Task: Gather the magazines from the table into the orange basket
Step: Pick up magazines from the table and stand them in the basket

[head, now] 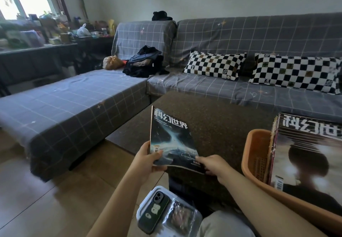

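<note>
Magazine [171, 140] btwn both grips, L [148, 160] & R [212, 164]

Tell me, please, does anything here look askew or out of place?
The magazines in the basket stand tilted, poking above its rim. The phone lies on a plastic box on the floor.

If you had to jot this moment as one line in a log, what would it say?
both hands, left and right, hold magazine over table | orange basket at right, holds magazine stack | next: into basket
</note>
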Demonstrator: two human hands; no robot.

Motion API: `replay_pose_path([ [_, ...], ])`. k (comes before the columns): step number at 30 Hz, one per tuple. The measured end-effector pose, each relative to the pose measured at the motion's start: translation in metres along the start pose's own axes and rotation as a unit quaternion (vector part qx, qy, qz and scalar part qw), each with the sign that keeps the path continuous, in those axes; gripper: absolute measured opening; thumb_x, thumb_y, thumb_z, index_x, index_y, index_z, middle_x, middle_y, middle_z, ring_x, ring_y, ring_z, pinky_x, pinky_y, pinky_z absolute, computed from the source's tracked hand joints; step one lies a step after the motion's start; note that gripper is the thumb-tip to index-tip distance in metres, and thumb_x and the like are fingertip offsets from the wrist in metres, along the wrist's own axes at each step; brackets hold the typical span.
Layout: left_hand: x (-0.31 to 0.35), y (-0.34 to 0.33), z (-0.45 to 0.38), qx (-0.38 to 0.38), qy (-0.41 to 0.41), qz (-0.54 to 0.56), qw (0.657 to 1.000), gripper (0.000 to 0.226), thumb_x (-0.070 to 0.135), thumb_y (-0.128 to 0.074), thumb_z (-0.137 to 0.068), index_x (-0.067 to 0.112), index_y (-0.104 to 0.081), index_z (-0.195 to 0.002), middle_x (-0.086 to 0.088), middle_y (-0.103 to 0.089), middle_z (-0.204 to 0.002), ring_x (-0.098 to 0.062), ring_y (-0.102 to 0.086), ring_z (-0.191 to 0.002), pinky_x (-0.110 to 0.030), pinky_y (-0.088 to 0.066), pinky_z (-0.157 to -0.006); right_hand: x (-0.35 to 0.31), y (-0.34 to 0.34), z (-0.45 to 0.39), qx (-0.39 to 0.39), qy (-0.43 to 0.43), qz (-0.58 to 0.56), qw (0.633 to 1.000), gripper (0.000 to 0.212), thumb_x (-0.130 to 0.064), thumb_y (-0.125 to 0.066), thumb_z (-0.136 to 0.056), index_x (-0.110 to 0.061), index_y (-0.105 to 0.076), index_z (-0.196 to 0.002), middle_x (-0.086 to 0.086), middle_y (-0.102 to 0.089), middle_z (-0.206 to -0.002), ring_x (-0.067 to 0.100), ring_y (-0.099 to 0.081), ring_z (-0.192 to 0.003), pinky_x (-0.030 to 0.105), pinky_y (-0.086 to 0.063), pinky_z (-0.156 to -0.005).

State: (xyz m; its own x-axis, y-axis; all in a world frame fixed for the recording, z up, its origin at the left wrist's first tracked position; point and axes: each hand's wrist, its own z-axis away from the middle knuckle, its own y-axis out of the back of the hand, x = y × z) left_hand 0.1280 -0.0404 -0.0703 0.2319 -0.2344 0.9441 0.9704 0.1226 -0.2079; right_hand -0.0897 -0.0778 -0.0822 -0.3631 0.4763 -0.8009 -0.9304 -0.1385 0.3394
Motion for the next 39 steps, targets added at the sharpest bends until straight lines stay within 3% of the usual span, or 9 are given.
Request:
replay_pose_path([
  [3, 0.007, -0.006, 0.020, -0.049, -0.048, -0.005, 0.998, 0.034, 0.001, -0.058, -0.090, 0.014, -0.052, -0.121, -0.012, -0.068, -0.099, -0.020, -0.071, -0.069, -0.025, -0.053, -0.046, 0.001, 0.012, 0.017, -0.054, -0.025, -0.126, 0.990, 0.048, -0.029, -0.066, -0.085, 0.001, -0.053, -0.119, 0.016, -0.062, -0.106, 0.027, -0.061, -0.095, 0.036, -0.052, -0.080],
  [6, 0.020, -0.014, 0.039, -0.093, -0.077, -0.010, 0.993, 0.041, 0.005, -0.060, -0.087, 0.015, -0.051, -0.126, -0.010, -0.069, -0.099, -0.019, -0.070, -0.071, -0.024, -0.051, -0.045, -0.002, 0.026, 0.039, -0.102, 0.005, -0.240, 0.965, 0.023, -0.018, -0.060, -0.089, -0.002, -0.061, -0.105, 0.013, -0.066, -0.089, 0.025, -0.063, -0.080, 0.034, -0.052, -0.064],
  [14, 0.047, -0.050, 0.061, -0.191, -0.115, -0.044, 0.974, 0.049, 0.013, -0.063, -0.080, 0.021, -0.048, -0.126, -0.008, -0.072, -0.102, -0.028, -0.073, -0.082, -0.032, -0.058, -0.052, 0.007, 0.084, 0.090, -0.003, 0.162, -0.292, 0.943, 0.019, -0.013, -0.063, -0.085, -0.016, -0.057, -0.103, 0.009, -0.069, -0.100, 0.028, -0.068, -0.090, 0.042, -0.056, -0.076],
  [17, 0.043, -0.074, 0.063, -0.217, -0.117, -0.020, 0.969, 0.048, 0.012, -0.062, -0.083, 0.020, -0.047, -0.127, -0.011, -0.070, -0.109, -0.031, -0.071, -0.087, -0.039, -0.060, -0.063, 0.013, 0.109, 0.107, 0.054, 0.209, -0.254, 0.943, 0.016, -0.015, -0.063, -0.087, -0.020, -0.057, -0.101, 0.002, -0.069, -0.099, 0.021, -0.068, -0.087, 0.033, -0.054, -0.067],
  [22, 0.030, -0.131, 0.063, -0.223, -0.147, -0.058, 0.962, 0.043, 0.009, -0.058, -0.090, 0.020, -0.045, -0.129, -0.009, -0.068, -0.116, -0.029, -0.069, -0.098, -0.035, -0.060, -0.068, 0.037, 0.157, 0.127, 0.135, 0.244, -0.243, 0.929, 0.023, -0.016, -0.064, -0.086, -0.025, -0.057, -0.106, 0.001, -0.069, -0.099, 0.018, -0.069, -0.084, 0.035, -0.056, -0.075],
  [30, -0.004, -0.230, 0.061, -0.241, -0.122, -0.122, 0.955, 0.040, 0.000, -0.057, -0.091, 0.019, -0.048, -0.125, -0.004, -0.073, -0.103, -0.024, -0.072, -0.086, -0.030, -0.058, -0.065, 0.098, 0.231, 0.144, 0.232, 0.238, -0.227, 0.915, 0.046, -0.017, -0.059, -0.090, -0.032, -0.046, -0.131, -0.009, -0.054, -0.118, 0.011, -0.056, -0.102, 0.035, -0.045, -0.094],
  [34, -0.026, -0.266, 0.054, -0.254, -0.142, -0.215, 0.932, 0.045, 0.004, -0.061, -0.090, 0.025, -0.047, -0.127, 0.000, -0.069, -0.110, -0.026, -0.072, -0.091, -0.045, -0.059, -0.078, 0.120, 0.256, 0.145, 0.250, 0.204, -0.201, 0.925, 0.040, -0.012, -0.058, -0.090, -0.042, -0.048, -0.114, -0.004, -0.057, -0.116, 0.012, -0.061, -0.092, 0.024, -0.049, -0.068],
  [37, -0.042, -0.281, 0.047, -0.215, -0.153, -0.328, 0.907, 0.042, 0.019, -0.067, -0.088, 0.022, -0.049, -0.126, 0.004, -0.070, -0.102, -0.011, -0.072, -0.078, -0.029, -0.059, -0.070, 0.132, 0.266, 0.141, 0.269, 0.163, -0.154, 0.937, 0.051, -0.009, -0.059, -0.089, -0.034, -0.044, -0.131, -0.009, -0.061, -0.104, 0.012, -0.062, -0.089, 0.037, -0.056, -0.073],
  [39, -0.048, -0.290, 0.042, -0.205, -0.148, -0.375, 0.892, 0.043, 0.024, -0.069, -0.087, 0.023, -0.049, -0.125, 0.005, -0.070, -0.104, -0.010, -0.071, -0.083, -0.030, -0.058, -0.076, 0.134, 0.274, 0.137, 0.275, 0.136, -0.121, 0.944, 0.053, -0.011, -0.060, -0.089, -0.030, -0.043, -0.135, -0.009, -0.061, -0.098, 0.018, -0.064, -0.090, 0.043, -0.055, -0.081],
])
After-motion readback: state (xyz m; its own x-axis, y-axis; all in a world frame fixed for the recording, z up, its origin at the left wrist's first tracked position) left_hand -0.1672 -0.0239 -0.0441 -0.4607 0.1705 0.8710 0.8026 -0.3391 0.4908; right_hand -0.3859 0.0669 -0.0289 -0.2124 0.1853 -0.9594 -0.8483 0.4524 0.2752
